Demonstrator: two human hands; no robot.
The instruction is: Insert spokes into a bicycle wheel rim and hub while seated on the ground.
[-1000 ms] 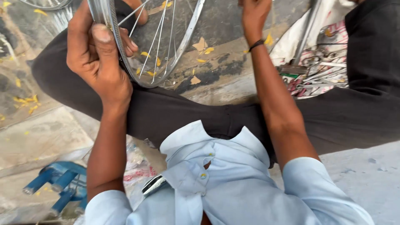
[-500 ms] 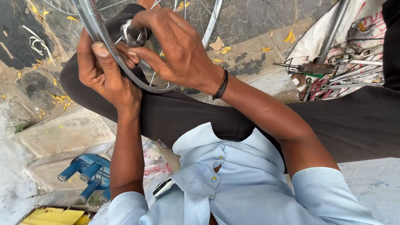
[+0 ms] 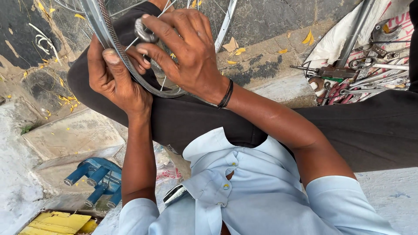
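A silver bicycle wheel rim (image 3: 101, 30) with thin spokes (image 3: 223, 30) rests against my black-trousered left leg. My left hand (image 3: 114, 76) grips the rim from the outside, thumb pressed on its edge. My right hand (image 3: 183, 52) reaches across over the rim and pinches a small round metal spoke tool (image 3: 143, 31) against the rim between thumb and fingers. A black band sits on my right wrist. The lower part of the rim is hidden under my right hand.
Several wrenches and pliers (image 3: 357, 74) lie on a cloth at the upper right. A blue metal tool (image 3: 96, 179) lies on the ground at the lower left, near yellow boards (image 3: 61, 223). Dry leaves dot the cracked concrete floor (image 3: 261, 65).
My right hand came from the upper right across to the rim and now holds the small tool against it. The view shifted slightly; my left hand keeps its grip.
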